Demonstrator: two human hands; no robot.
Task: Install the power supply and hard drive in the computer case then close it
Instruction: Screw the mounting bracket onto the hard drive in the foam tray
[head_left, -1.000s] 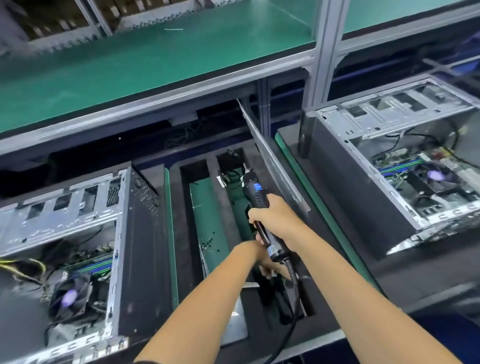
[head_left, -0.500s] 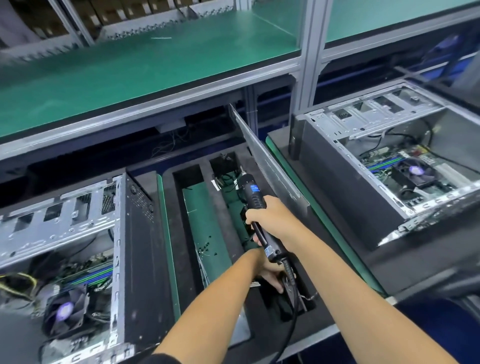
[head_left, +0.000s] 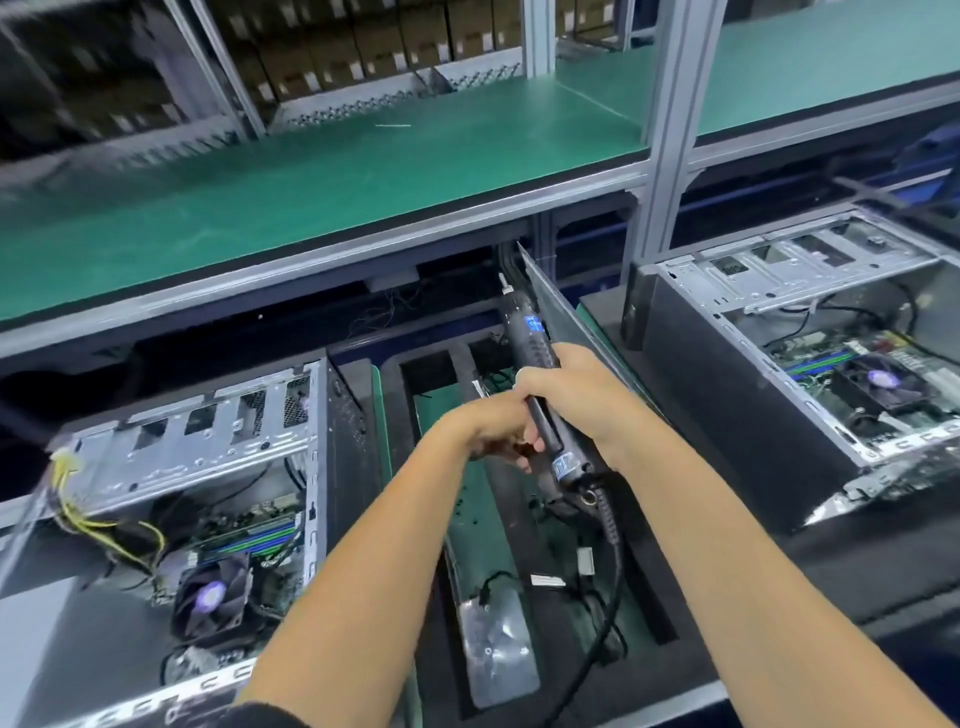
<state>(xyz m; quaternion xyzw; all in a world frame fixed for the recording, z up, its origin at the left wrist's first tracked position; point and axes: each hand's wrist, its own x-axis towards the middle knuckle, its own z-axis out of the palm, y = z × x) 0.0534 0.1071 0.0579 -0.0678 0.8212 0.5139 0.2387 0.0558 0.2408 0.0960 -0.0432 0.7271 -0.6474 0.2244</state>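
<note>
Right hand grip clenched around electric screwdriver, tip tilted up-away. Left hand curled just beside screwdriver's lower body, possibly pinching something; contents unclear. Open computer case lies left of both hands, second case right, both on counter.

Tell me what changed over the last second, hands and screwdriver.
The left hand rose out of the foam tray to meet the electric screwdriver, which lifted with the right hand. The right hand's grip on it stayed. Both open cases stayed put.
</note>
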